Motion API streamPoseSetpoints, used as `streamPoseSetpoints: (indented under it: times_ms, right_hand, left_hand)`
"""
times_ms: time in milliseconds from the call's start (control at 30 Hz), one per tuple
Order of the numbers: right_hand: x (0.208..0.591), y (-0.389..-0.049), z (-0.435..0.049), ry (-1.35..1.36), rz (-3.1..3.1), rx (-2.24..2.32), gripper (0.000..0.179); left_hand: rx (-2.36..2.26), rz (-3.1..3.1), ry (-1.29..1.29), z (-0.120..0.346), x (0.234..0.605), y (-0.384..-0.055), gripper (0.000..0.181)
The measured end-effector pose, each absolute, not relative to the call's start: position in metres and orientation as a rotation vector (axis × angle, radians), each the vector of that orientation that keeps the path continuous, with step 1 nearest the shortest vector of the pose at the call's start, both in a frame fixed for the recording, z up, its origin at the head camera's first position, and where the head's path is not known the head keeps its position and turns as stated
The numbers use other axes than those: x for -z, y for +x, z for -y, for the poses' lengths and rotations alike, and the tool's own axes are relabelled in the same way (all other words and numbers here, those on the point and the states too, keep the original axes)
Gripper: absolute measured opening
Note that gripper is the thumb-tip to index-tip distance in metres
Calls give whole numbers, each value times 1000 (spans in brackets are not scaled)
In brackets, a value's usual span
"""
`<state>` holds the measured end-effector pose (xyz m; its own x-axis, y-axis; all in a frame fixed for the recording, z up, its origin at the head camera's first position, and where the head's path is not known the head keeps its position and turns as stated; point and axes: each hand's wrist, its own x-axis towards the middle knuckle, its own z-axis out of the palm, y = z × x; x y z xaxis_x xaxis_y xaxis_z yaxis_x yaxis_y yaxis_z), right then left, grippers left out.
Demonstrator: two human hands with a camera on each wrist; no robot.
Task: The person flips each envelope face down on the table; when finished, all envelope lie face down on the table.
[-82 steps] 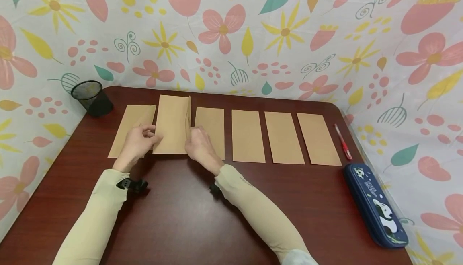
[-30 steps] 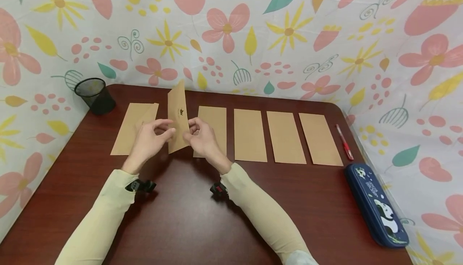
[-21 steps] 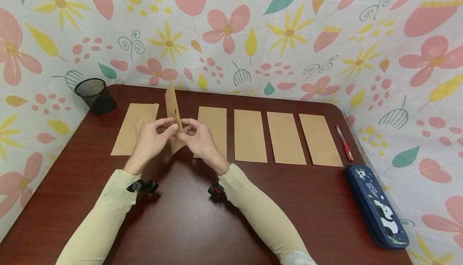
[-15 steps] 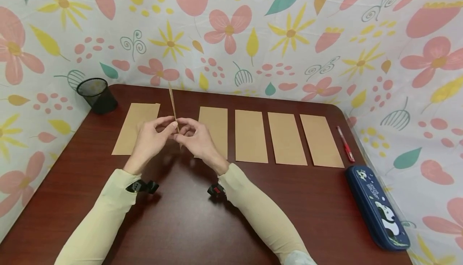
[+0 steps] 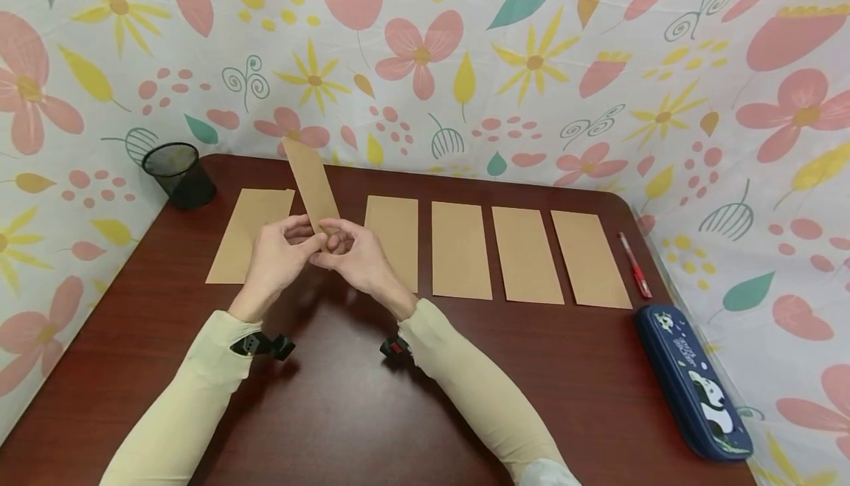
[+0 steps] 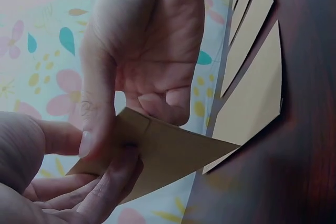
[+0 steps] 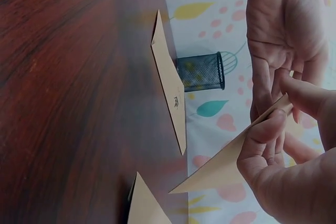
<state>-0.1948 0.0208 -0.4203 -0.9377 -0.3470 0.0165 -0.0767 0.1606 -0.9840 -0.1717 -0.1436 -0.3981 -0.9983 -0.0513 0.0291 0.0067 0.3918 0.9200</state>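
Both hands hold one brown paper envelope [image 5: 308,180] above the left half of the table, tilted with its upper end leaning left. At its lower end my left hand [image 5: 275,257] pinches it between thumb and fingers. Close against the left hand, my right hand [image 5: 361,261] pinches the same end. In the left wrist view the envelope [image 6: 163,156] shows a crease near the gripped corner. Behind the left hand lies another envelope [image 5: 242,243] with a small printed mark, seen in the right wrist view. Right of the hands, an envelope [image 5: 398,213] lies partly covered.
Further right, three plain envelopes lie in a row, the nearest of them an envelope [image 5: 458,250]. A red pen [image 5: 635,265] and a blue panda pencil case [image 5: 693,383] are along the right edge. A black mesh pen cup [image 5: 179,176] stands back left, before a floral cloth [image 5: 425,102].
The envelope has been lifted and turned: its printed side showed, then its thin edge, and now a plain side shows. Both hands have come together at its lower end.
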Motion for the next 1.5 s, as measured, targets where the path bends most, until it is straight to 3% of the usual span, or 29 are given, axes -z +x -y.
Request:
streamPoseSetpoints:
  times_ms: [467,700,900,1233,1367,1500]
  right_hand:
    - [427,-201,-25,-422,-2454,1670,49]
    - [432,-204,-34,-220,-2695,1431,61]
    - [434,-202,-34,-216,-2714,1347,64]
    - [434,-202,-20,-112,-2665,1254,72]
    - [457,-215,-15,-132,-2713,1155,72]
    - [491,-235,-10,-194,-2773,1017,51]
  left_hand:
    - [1910,2433,295,149,401,-172,49]
    - [1902,2447,347,167,402,-172,51]
    - [1891,2487,320,177,407,-177,54]
    - [1260,2876,166,184,423,-188,56]
    - [1171,2958,180,183,427,-194,54]
    - [1084,3006,182,183,431,-199,49]
